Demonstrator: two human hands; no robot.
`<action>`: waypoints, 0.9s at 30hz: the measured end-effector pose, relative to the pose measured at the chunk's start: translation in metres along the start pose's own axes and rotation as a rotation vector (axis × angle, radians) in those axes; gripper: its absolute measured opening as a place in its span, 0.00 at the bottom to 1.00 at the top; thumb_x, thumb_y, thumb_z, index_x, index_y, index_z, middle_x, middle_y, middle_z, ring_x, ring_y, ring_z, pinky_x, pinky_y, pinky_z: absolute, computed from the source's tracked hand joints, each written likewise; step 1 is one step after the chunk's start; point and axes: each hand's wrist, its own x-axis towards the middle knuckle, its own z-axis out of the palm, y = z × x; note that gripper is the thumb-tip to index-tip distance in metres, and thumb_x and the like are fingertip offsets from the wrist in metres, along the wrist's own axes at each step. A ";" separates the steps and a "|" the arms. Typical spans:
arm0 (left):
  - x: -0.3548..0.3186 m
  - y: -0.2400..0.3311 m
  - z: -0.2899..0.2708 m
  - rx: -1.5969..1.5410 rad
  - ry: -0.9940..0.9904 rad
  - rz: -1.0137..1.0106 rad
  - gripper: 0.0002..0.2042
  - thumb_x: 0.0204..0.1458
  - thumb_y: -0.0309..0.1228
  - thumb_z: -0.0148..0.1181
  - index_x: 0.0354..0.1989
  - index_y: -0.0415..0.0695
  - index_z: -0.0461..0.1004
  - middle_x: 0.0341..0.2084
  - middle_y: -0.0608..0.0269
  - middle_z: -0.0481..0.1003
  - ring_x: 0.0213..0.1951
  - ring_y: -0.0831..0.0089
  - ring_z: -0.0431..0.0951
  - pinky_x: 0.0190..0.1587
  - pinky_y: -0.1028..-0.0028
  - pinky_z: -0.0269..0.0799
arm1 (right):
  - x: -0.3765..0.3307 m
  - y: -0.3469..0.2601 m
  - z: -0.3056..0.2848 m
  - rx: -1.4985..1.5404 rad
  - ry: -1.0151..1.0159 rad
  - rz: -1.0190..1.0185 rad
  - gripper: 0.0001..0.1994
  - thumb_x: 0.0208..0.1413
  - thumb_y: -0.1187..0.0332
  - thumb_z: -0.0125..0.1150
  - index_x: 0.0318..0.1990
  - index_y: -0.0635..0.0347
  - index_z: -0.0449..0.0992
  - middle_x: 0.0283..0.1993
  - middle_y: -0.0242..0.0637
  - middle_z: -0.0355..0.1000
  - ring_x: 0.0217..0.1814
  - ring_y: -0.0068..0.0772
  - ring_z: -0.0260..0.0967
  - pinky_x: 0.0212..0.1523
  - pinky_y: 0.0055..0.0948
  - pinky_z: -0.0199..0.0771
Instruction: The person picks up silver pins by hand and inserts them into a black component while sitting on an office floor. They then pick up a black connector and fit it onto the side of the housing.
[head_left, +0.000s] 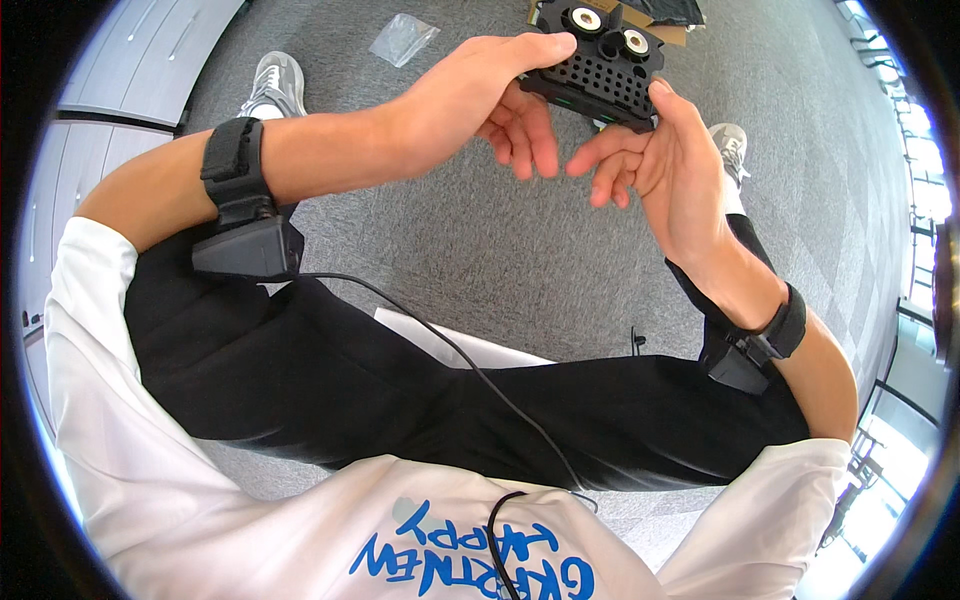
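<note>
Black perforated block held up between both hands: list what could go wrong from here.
1. The black block is pinched only by fingertips of the left hand and right hand; such a light grip may let it slip and drop to the grey carpet.
2. The cable across the lap could snag a forearm.

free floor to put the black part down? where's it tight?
Bare grey carpet lies between the hands and the crossed legs, and more to the right of the right hand. Tight at the top: the black perforated block, cardboard box and clear plastic bag crowd beyond the left hand.
</note>
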 end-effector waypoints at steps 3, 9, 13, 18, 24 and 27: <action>0.000 0.001 0.004 0.017 0.059 -0.009 0.27 0.63 0.51 0.44 0.43 0.35 0.76 0.20 0.54 0.78 0.19 0.74 0.76 0.24 0.77 0.68 | 0.000 0.001 0.001 -0.008 0.016 0.013 0.23 0.68 0.49 0.34 0.53 0.60 0.63 0.33 0.52 0.79 0.23 0.30 0.75 0.25 0.22 0.66; -0.002 0.009 0.004 0.190 0.129 -0.024 0.25 0.63 0.50 0.47 0.44 0.35 0.76 0.16 0.56 0.78 0.14 0.80 0.69 0.21 0.78 0.65 | -0.002 -0.003 0.008 0.003 0.036 0.020 0.18 0.71 0.56 0.36 0.54 0.61 0.63 0.34 0.54 0.79 0.25 0.31 0.78 0.21 0.18 0.66; -0.001 0.008 0.007 0.208 0.148 -0.002 0.24 0.63 0.48 0.47 0.45 0.35 0.76 0.17 0.56 0.78 0.14 0.81 0.68 0.21 0.79 0.64 | -0.002 -0.001 0.005 0.017 0.031 0.019 0.19 0.71 0.55 0.36 0.54 0.61 0.63 0.35 0.54 0.79 0.26 0.31 0.79 0.21 0.17 0.66; -0.001 0.003 0.008 0.211 0.172 0.015 0.24 0.64 0.50 0.45 0.43 0.38 0.76 0.15 0.58 0.77 0.12 0.82 0.68 0.17 0.81 0.61 | -0.002 -0.004 0.008 0.006 0.039 0.026 0.18 0.71 0.55 0.36 0.53 0.61 0.64 0.34 0.53 0.79 0.25 0.31 0.78 0.21 0.18 0.66; 0.000 0.001 0.011 0.176 0.193 0.018 0.26 0.64 0.53 0.43 0.33 0.41 0.77 0.13 0.60 0.76 0.11 0.81 0.68 0.16 0.81 0.59 | -0.001 0.000 0.006 0.014 0.049 0.017 0.18 0.70 0.53 0.36 0.50 0.59 0.63 0.33 0.54 0.78 0.22 0.31 0.75 0.23 0.21 0.67; 0.000 0.001 0.008 0.134 0.152 0.015 0.28 0.63 0.54 0.42 0.29 0.41 0.77 0.14 0.60 0.75 0.11 0.80 0.68 0.17 0.80 0.60 | -0.001 -0.001 0.005 0.020 0.029 0.014 0.19 0.70 0.52 0.37 0.50 0.59 0.63 0.33 0.53 0.78 0.23 0.30 0.75 0.24 0.22 0.67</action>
